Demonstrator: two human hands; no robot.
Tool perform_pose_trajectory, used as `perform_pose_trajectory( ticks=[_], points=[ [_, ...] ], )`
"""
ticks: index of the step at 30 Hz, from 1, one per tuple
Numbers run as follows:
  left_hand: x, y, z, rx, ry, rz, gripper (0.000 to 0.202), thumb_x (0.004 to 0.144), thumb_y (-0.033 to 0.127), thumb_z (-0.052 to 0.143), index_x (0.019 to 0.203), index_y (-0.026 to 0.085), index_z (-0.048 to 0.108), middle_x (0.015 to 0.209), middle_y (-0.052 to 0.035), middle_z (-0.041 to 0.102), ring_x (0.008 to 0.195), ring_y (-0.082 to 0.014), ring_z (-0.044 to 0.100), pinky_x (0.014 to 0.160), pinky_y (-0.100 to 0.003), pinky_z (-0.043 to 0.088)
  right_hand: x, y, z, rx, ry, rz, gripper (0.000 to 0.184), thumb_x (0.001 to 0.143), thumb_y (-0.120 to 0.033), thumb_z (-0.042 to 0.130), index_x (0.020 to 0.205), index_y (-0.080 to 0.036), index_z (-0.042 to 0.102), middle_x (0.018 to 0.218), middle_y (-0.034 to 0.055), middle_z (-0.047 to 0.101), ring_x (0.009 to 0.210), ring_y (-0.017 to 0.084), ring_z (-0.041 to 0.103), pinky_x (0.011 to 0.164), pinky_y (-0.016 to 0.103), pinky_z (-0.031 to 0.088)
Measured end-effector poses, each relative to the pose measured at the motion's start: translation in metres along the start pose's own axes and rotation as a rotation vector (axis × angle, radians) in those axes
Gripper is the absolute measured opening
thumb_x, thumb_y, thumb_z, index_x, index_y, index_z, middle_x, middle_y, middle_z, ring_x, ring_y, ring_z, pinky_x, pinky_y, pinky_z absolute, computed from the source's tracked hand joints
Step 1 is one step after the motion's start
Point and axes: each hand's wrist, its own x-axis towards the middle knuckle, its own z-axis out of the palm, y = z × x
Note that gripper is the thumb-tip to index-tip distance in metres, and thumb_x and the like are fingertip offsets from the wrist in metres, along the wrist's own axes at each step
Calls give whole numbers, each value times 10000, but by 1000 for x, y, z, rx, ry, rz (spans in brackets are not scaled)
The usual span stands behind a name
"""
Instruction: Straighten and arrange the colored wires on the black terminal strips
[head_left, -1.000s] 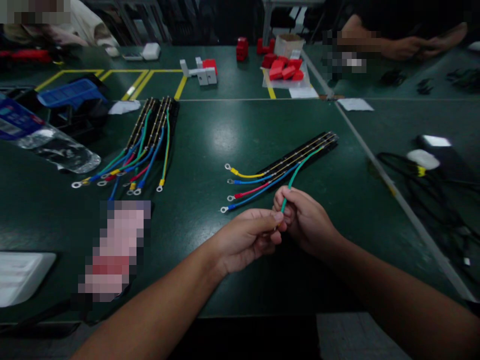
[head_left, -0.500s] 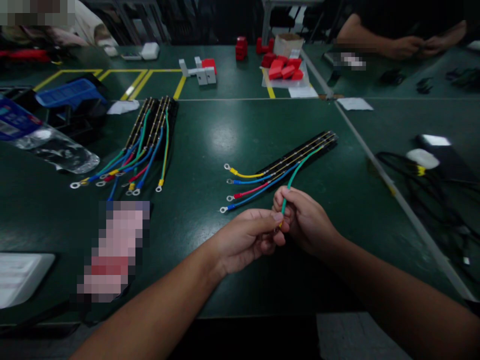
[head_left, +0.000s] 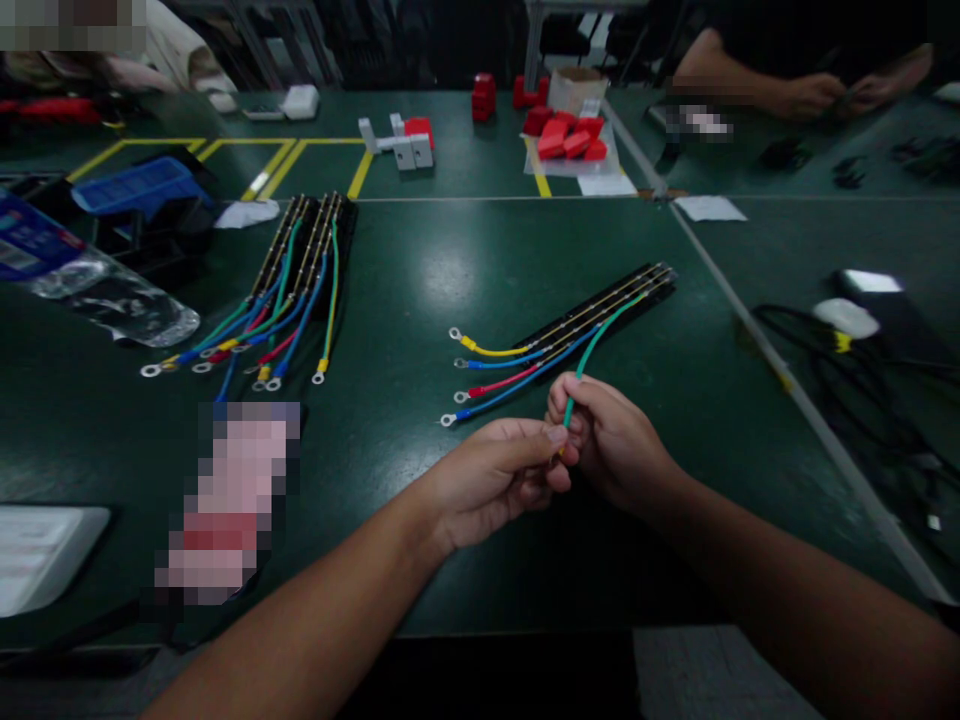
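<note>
Here, the black strip (head_left: 592, 316) lies on the green table (head_left: 420, 260), ahead of both hands; its long axis runs obliquely, from near left to far right. Its green wire (head_left: 598, 337) bends toward the person — the left hand (head_left: 510, 470) pinches this wire near its end, and the right hand (head_left: 609, 432) grips it slightly higher. Four other wires (head_left: 495, 351) point leftward, with ring terminals (head_left: 448, 420) at their tips.
</note>
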Motion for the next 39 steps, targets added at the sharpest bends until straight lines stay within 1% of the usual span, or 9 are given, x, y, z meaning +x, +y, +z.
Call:
perform_pose_trajectory(
  ticks=[6, 12, 16, 21, 28, 32, 39],
  points=[
    [0, 0, 1, 20, 16, 23, 170, 849, 239, 572, 799, 84, 621, 615, -25, 596, 458, -13, 471, 433, -105, 308, -1, -1, 1, -4, 13, 7, 246, 834, -327, 501, 641, -175, 483, 500, -53, 359, 401, 59, 336, 418, 202, 260],
    [0, 0, 0, -27, 18, 1, 146, 836, 207, 588, 748, 91, 596, 564, 15, 532, 441, 4, 438, 436, -88, 297, 0, -1, 1, 21, -15, 10, 264, 840, -321, 493, 621, -175, 467, 492, -50, 340, 411, 70, 347, 417, 213, 242],
    [0, 0, 0, -30, 26, 2, 144, 831, 217, 598, 760, 91, 596, 586, 6, 546, 457, 1, 456, 442, -90, 298, 0, 0, 1, 19, -17, 6, 262, 841, -318, 488, 621, -177, 467, 491, -50, 339, 409, 73, 346, 416, 217, 239],
    [-1, 1, 1, 16, 18, 8, 163, 843, 241, 581, 785, 90, 605, 600, -8, 572, 438, 2, 436, 442, -103, 294, -1, 0, 0, 5, -17, 4, 249, 841, -319, 487, 638, -176, 480, 495, -50, 358, 402, 70, 350, 415, 214, 244],
    [-1, 0, 1, -9, 30, 4, 156, 825, 235, 606, 757, 95, 590, 572, 18, 529, 445, 5, 421, 448, -98, 289, -1, 0, 1, 18, -15, 10, 249, 832, -327, 501, 635, -177, 473, 491, -54, 347, 408, 71, 347, 412, 209, 244],
    [-1, 0, 1, -7, 25, 10, 156, 828, 239, 605, 766, 96, 592, 573, 13, 534, 470, -7, 450, 469, -106, 317, -1, -1, 1, 13, -13, 9, 257, 827, -336, 508, 627, -180, 465, 485, -57, 342, 407, 72, 339, 411, 210, 246],
    [-1, 1, 0, -17, 46, -16, 161, 808, 251, 633, 773, 99, 594, 594, 9, 542, 491, -9, 476, 469, -98, 318, -1, -1, 1, 10, -9, 17, 258, 821, -352, 514, 632, -183, 469, 483, -59, 350, 404, 71, 346, 408, 207, 256]
  ],
)
